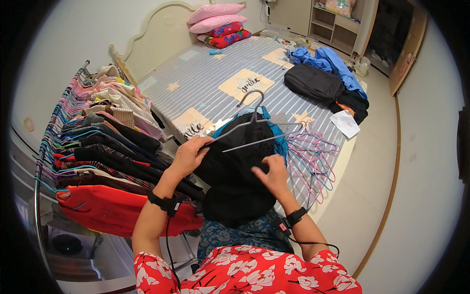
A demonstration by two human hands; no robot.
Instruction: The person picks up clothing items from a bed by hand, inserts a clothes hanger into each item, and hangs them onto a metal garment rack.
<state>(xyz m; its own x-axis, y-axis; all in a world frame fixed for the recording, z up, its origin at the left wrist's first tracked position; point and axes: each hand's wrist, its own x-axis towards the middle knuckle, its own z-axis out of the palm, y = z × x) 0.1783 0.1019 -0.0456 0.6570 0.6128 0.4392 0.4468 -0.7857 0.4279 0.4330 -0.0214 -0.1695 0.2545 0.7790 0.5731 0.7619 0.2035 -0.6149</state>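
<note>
My left hand (190, 155) grips the corner of a grey wire hanger (254, 128) together with the top of a black garment (235, 181) that hangs down in front of me. My right hand (272, 175) pinches the black garment on its right side, just below the hanger's lower bar. The hanger's hook points up toward the bed. Behind the garment a teal-blue piece of clothing (278, 137) lies on the bed edge.
A clothes rack (73, 142) packed with hung garments runs along my left, an orange one (107, 208) nearest. A pile of pink and blue hangers (313, 161) lies on the striped bed (215, 73). Black and blue clothes (323, 78) and pillows (220, 22) lie farther off.
</note>
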